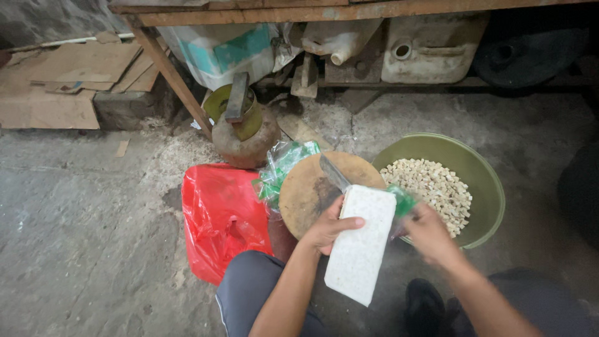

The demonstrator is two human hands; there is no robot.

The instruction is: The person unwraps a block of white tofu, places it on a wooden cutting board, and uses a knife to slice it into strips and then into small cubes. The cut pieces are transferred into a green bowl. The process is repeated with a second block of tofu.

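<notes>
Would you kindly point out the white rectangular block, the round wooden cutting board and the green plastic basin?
white rectangular block (360, 246), head view, middle of its flat top face.
round wooden cutting board (299, 193), head view, bare left part.
green plastic basin (493, 187), head view, right rim.

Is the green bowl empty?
No, the green bowl holds a heap of small pale cubes beside the round wooden board.

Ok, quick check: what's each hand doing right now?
Left hand: closed on the white block, thumb across its face.
Right hand: blurred, at the green-printed plastic wrapper by the block's top corner; grip cannot be told.
</notes>
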